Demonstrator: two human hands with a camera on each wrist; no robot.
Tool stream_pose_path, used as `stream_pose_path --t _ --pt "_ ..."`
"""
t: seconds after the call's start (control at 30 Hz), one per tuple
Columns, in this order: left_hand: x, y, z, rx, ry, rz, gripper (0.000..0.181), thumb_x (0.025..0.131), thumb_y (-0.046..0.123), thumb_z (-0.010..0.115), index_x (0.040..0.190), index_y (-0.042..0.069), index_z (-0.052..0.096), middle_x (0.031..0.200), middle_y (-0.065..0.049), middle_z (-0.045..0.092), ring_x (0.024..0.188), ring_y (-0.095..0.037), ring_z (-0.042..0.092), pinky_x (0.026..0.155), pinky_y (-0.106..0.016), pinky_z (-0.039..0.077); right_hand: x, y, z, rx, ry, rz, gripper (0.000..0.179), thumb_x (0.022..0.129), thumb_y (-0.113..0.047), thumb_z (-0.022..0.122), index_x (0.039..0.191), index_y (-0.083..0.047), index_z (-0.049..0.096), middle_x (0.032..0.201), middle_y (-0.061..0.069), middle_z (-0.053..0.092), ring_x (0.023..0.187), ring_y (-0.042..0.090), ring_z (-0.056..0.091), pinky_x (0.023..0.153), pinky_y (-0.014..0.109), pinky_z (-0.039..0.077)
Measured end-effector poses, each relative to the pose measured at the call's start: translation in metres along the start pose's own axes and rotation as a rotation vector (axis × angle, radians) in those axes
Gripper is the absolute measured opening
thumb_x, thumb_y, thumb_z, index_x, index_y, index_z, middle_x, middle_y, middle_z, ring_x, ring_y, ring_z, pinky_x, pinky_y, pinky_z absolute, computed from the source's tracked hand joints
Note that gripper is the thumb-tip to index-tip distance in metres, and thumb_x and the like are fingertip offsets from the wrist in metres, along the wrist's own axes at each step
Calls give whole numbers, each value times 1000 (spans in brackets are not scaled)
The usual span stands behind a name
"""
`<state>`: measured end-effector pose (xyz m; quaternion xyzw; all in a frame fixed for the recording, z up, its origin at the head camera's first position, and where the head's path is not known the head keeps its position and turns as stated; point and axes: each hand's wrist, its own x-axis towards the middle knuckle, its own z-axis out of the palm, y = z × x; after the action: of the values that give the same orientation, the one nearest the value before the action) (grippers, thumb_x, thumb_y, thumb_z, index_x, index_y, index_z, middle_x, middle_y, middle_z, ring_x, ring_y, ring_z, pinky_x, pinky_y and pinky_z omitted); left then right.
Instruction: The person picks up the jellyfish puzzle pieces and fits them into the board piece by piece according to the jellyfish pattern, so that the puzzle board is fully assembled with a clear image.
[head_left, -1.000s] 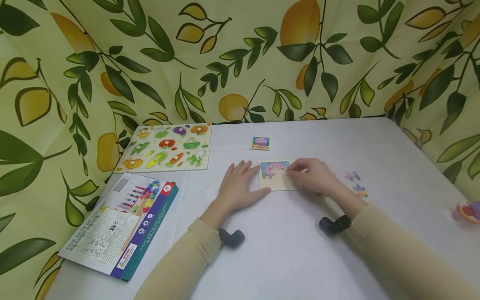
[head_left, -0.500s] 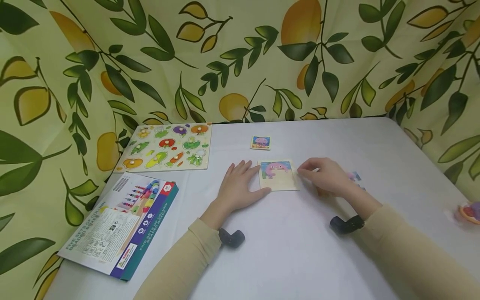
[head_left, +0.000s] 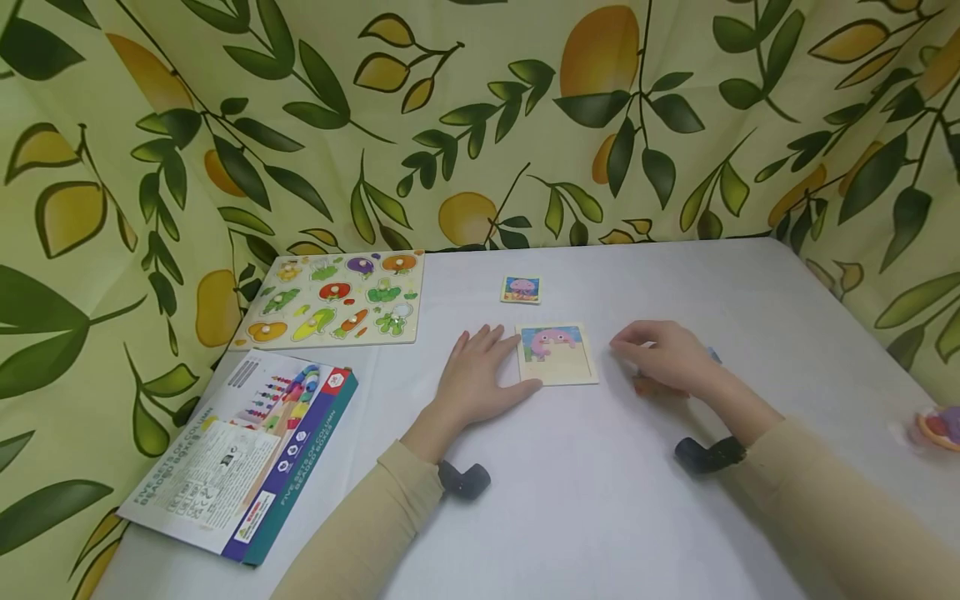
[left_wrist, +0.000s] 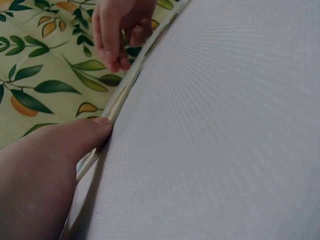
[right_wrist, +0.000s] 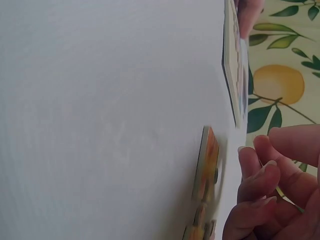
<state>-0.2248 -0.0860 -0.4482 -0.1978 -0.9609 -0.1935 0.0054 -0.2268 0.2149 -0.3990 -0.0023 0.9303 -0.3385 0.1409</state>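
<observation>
The puzzle board (head_left: 567,369) lies flat on the table (head_left: 562,500), between the 2 hands. The left hand (head_left: 474,375) has fingers extended, its thumb touching the board's edge; the right hand (head_left: 660,354) has curled fingers, but whether they grip something, I cannot tell. The board should be light and stiff, best held by its edges.

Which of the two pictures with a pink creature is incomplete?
The puzzle board touched by the left hand: its lower part is bare, while the smaller picture beyond it looks whole.
</observation>
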Motion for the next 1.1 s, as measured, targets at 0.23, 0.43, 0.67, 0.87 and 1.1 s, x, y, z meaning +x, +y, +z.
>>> stream_pose_path --t 0.23,0.43,0.67,0.87,1.1 --pt "0 0 -1 0 11 4 81 89 72 57 153 23 51 162 -6 39 154 -24 24 126 -44 4 1 12 -13 23 -1 -5 32 105 -28 57 132 -11 63 124 21 57 59 27 54 48 36 51" --pt "0 -1 0 3 6 0 80 90 72 57 153 23 51 162 -6 39 154 -24 24 126 -43 3 -2 18 -18 20 14 14 33 106 -27 54 135 -12 61 128 21 56 77 31 58 52 35 49" --pt "0 -1 1 0 5 2 81 89 72 57 153 23 51 163 -5 38 154 -23 23 126 -43 2 -1 29 -18 13 42 6 32 105 -24 58 132 -6 62 126 23 59 89 31 59 58 35 56" --pt "0 -1 2 5 6 4 81 89 73 56 153 23 50 162 -5 39 154 -23 24 126 -44 3 -1 37 -20 -14 49 -3 33 103 -24 61 130 -5 63 127 23 60 93 33 58 62 33 56" --pt "0 0 0 0 6 3 81 89 72 57 153 23 50 162 -5 39 154 -23 24 126 -43 3 -2 40 -25 -82 60 -21 37 100 -28 66 129 -5 64 131 24 61 108 39 55 79 45 54"
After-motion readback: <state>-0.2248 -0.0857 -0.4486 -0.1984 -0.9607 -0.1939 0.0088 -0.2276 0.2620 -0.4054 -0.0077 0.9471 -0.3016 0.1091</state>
